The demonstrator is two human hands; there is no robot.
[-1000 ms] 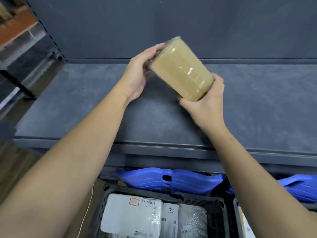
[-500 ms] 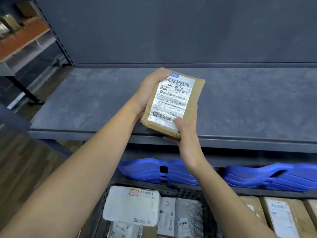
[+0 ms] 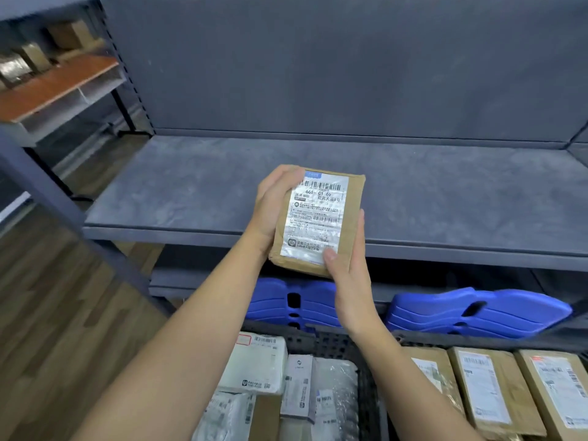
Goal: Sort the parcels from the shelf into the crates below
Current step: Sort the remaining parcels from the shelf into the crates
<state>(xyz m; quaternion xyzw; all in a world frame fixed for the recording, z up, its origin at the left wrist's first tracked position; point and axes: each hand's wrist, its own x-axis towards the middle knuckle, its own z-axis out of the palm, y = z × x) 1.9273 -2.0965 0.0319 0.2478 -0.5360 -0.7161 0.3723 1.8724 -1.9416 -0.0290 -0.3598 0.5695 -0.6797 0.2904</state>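
A small brown cardboard parcel (image 3: pixel 346 218) with a white shipping label faces me, held above the front edge of the grey shelf (image 3: pixel 191 192). My left hand (image 3: pixel 270 211) grips its left side with fingers wrapped behind the top corner. My right hand (image 3: pixel 346 275) holds its lower right corner, thumb pressed on the label. Below, a black crate (image 3: pixel 331 340) holds white and bubble-wrapped parcels (image 3: pixel 254 361). To its right another crate holds brown boxes (image 3: pixel 490 386) standing side by side.
Blue folded crate lids (image 3: pixel 477 313) stick up behind the crates under the shelf. A grey shelf upright (image 3: pixel 47 198) slants across the left. Wooden floor (image 3: pixel 54 329) lies on the left, and an orange-topped rack (image 3: pixel 57 84) with boxes stands at the far left.
The parcel was turned from its taped plain side to label-up and drawn from over the shelf toward me. My view has dropped, showing more of the crates.
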